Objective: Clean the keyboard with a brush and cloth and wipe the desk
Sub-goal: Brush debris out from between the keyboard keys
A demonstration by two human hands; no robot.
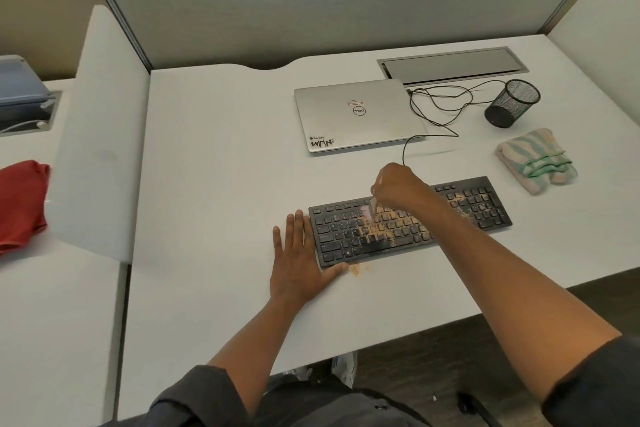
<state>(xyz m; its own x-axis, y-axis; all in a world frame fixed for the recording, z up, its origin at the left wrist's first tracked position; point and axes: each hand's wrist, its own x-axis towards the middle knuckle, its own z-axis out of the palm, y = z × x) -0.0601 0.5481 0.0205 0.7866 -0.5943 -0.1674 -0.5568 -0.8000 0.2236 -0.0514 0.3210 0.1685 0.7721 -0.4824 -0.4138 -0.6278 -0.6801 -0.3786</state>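
Observation:
A black keyboard (460,208) lies on the white desk (221,156), its middle and right keys dusted with tan crumbs. My right hand (398,185) grips a small brush (370,211) whose pale bristles touch the upper-middle keys. My left hand (299,258) rests flat on the desk against the keyboard's left end, fingers straight, thumb at its front corner. A small tan crumb patch (356,269) sits on the desk at the keyboard's front edge. A folded green-and-cream striped cloth (536,159) lies to the right, behind the keyboard.
A closed silver laptop (356,114) sits behind the keyboard, with a black cable (436,111) looping to it. A black mesh pen cup (512,107) lies tipped at the back right. White dividers (100,135) flank the desk; a red cloth (20,201) lies on the left desk.

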